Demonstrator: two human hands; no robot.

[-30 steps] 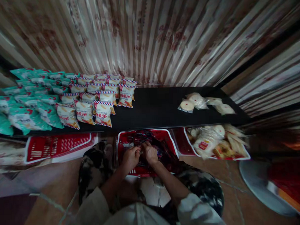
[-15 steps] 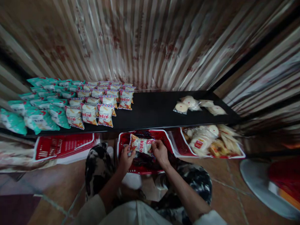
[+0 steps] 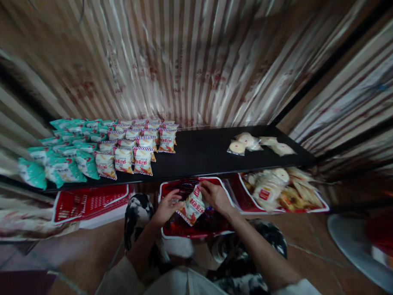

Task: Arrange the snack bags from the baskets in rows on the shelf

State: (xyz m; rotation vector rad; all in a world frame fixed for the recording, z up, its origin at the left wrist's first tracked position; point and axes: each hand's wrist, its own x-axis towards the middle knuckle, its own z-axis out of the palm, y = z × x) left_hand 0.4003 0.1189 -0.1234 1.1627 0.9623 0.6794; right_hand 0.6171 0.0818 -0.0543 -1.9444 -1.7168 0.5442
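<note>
My right hand [image 3: 216, 196] pinches the top end of a snack bag [image 3: 192, 206], white with red lettering and a striped edge. The bag hangs tilted, its lower end toward the left, over a red basket [image 3: 199, 234] with a white rim. Just left of the bag is my left hand [image 3: 169, 206], fingers apart and curved toward it; I see no clear grip. Dark glossy packages [image 3: 215, 220] lie in the basket below the bag; their kind is hard to make out.
A black shelf [image 3: 197, 158] carries rows of white snack bags [image 3: 142, 160], teal bags [image 3: 68, 169] and clear-wrapped round pale items [image 3: 237, 147]. Below stand a red basket at the left [image 3: 89, 203] and a filled basket at the right [image 3: 326, 207]. A grey stool [image 3: 348, 245] is at the right.
The snack bag has turned from level to steeply tilted. My left hand has come off its left end, while my right hand keeps hold. The whole view has shifted slightly.
</note>
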